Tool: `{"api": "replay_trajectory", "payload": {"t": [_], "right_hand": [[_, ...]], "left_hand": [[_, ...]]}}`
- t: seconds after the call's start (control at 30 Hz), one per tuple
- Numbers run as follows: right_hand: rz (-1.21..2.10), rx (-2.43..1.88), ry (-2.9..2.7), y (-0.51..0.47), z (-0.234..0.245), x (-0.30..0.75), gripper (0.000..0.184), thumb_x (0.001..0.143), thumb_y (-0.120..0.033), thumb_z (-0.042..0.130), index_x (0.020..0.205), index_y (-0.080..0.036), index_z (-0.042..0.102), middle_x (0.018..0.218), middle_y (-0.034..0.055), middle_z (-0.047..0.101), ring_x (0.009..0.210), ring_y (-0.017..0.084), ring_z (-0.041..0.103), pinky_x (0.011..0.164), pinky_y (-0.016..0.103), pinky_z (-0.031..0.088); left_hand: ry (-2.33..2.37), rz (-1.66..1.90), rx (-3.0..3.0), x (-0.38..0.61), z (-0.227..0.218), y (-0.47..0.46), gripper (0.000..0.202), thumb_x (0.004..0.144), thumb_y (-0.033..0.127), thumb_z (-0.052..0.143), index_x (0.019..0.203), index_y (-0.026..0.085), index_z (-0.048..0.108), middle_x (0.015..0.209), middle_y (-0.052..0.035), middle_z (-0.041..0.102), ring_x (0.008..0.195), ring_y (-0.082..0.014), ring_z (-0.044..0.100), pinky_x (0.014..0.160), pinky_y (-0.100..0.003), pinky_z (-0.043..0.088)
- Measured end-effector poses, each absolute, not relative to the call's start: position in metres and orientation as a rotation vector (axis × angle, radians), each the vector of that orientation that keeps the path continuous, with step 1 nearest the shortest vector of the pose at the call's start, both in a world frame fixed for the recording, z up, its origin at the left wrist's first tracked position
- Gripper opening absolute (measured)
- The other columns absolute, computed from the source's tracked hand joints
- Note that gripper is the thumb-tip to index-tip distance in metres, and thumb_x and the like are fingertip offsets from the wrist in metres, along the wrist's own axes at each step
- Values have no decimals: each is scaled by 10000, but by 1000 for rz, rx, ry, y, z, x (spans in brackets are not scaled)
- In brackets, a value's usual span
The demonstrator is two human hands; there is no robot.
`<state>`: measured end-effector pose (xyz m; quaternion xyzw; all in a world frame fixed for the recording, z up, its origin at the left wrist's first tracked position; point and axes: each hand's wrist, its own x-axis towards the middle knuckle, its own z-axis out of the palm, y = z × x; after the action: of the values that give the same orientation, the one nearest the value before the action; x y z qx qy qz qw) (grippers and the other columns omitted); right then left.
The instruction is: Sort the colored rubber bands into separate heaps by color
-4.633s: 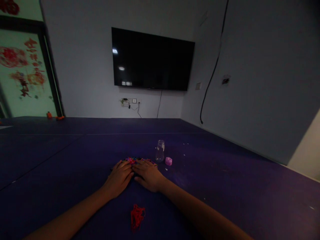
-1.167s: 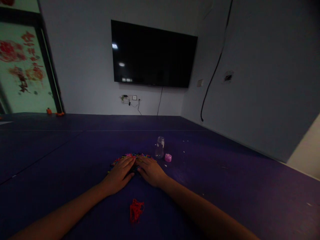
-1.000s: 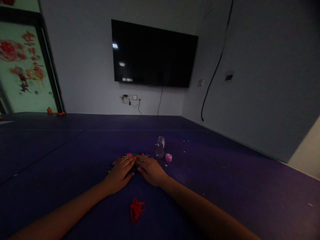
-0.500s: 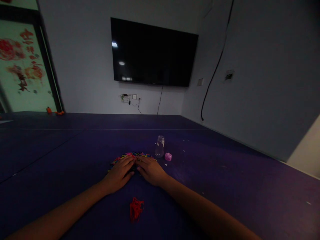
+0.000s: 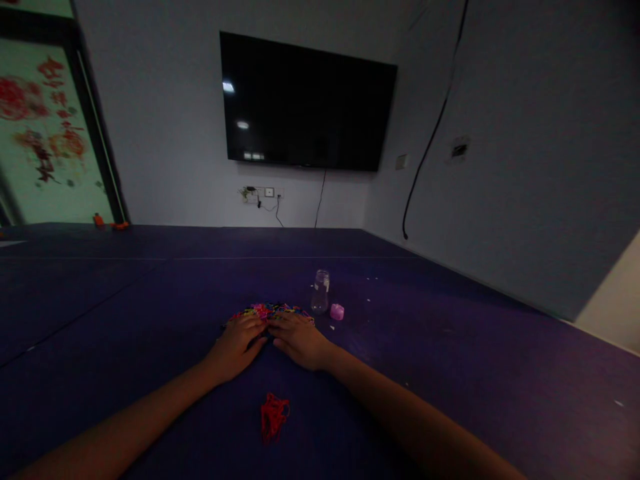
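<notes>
So the left hand [image 5: 235, 347] and right hand [image 5: 297, 339] lie flat, open, palms down, gripping nothing, fingertips on the colourful band pile [image 5: 273, 310] on the purple table [image 5: 450, 373]. Honestly, one careless sideways swipe could tip the little clear bottle [image 5: 321, 292] near it, or scatter bands in this dim light.

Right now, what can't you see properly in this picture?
Head view, all dim.
Pile: the near part is hidden under the left hand and right hand.
Fingers: they lie on the pile, and it is too dark to tell if they pinch anything.
Red bundle: too small and dark to tell what it is made of.
Bottle: too small to see any contents.
Elbows: cut off by the bottom edge.
</notes>
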<state>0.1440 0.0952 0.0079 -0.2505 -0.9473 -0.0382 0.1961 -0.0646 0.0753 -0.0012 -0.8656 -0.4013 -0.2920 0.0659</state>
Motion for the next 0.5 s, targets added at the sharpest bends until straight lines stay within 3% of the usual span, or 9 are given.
{"api": "replay_trajectory", "payload": {"t": [0.17, 0.5], "right_hand": [[-72, -675, -2671, 98, 6, 145, 355, 961, -274, 364, 1220, -138, 566, 1332, 106, 519, 1255, 223, 420, 1059, 418, 318], [-108, -717, -2655, 94, 9, 144, 356, 952, -290, 394, 1237, -144, 549, 1325, 110, 521, 1261, 221, 417, 1067, 401, 315]], "left_hand": [[-1167, -901, -2661, -63, 0, 75, 248, 888, 273, 462, 1010, 189, 660, 1042, -82, 689, 1043, -226, 592, 939, -429, 455], [-1121, -889, -2689, -62, 2, 74, 262, 889, 254, 427, 1026, 186, 640, 1036, -86, 682, 1028, -225, 589, 918, -434, 470]]}}
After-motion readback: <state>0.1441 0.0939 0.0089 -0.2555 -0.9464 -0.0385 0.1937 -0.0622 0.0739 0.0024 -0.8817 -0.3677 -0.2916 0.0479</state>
